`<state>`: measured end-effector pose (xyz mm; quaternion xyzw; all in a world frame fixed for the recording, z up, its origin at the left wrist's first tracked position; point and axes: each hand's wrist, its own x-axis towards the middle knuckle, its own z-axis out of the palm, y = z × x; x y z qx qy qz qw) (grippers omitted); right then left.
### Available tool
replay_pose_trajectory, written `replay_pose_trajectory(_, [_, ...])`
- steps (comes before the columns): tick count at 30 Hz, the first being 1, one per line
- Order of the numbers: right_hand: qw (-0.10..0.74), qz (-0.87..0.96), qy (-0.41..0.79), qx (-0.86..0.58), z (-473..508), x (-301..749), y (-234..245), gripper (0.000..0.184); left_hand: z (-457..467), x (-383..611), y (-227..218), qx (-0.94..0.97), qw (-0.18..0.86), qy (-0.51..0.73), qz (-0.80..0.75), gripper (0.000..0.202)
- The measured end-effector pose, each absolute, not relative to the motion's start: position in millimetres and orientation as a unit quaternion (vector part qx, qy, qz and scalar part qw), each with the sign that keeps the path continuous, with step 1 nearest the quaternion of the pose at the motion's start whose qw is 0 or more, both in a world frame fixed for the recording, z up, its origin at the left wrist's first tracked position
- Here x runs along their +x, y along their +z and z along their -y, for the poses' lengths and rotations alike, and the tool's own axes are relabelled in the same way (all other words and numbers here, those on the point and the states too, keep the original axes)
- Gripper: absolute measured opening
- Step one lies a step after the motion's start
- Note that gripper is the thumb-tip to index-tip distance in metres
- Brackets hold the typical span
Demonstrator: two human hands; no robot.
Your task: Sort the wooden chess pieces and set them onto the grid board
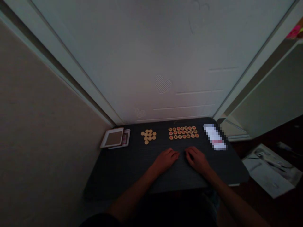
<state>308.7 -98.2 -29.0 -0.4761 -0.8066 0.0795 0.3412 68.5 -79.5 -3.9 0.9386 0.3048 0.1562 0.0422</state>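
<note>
The left hand [165,160] and right hand [197,160] rest empty on the dark table [113,171], fingers loosely together, pinching nothing. Ahead, near the far edge, lie round xiangqi pieces [183,132]; a pixelated white item [214,137] beside them is unreadable.

1 left hand [165,160], 1 right hand [197,160]. 1 table [132,170]. 2 groups of round pieces on it: plain group [148,136], about 14; marked group [183,132], about 24. Dim view and small pieces, so both counts are rough. 1 white-framed tray [112,137], 1 card box [126,138] under its edge. 1 pixelated white item [214,137]. 1 door [142,47], 1 heart [163,84] on it. 1 paper sheet [270,170] on the floor.
</note>
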Motion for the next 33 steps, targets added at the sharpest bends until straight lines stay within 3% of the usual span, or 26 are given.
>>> replay_pose_trajectory(9, [0.324, 0.813, 0.074, -0.478, 101.1, 304.5, -21.9, 0.02, 71.5, 74.1, -9.7, 0.925, 0.082, 0.186, -0.322, 0.029])
replay_pose_trajectory(18, [0.318, 0.818, 0.085, -0.472, 96.5, 302.7, -23.2, 0.02, 62.4, 72.4, -9.8, 0.751, 0.34, 0.32, -0.466, 0.025])
replay_pose_trajectory(22, [0.313, 0.817, 0.094, -0.475, 91.9, 298.1, -24.3, 0.023, 58.8, 72.5, -10.6, 0.701, 0.408, 0.344, -0.474, 0.025])
replay_pose_trajectory(29, [0.341, 0.806, 0.125, -0.466, 78.4, 282.4, -22.7, 0.035, 57.0, 71.5, -11.7, 0.7, 0.409, 0.351, -0.468, 0.026])
replay_pose_trajectory(33, [0.344, 0.804, 0.151, -0.461, 72.3, 267.0, -18.7, 0.029, 60.6, 72.6, -12.7, 0.726, 0.365, 0.343, -0.471, 0.027])
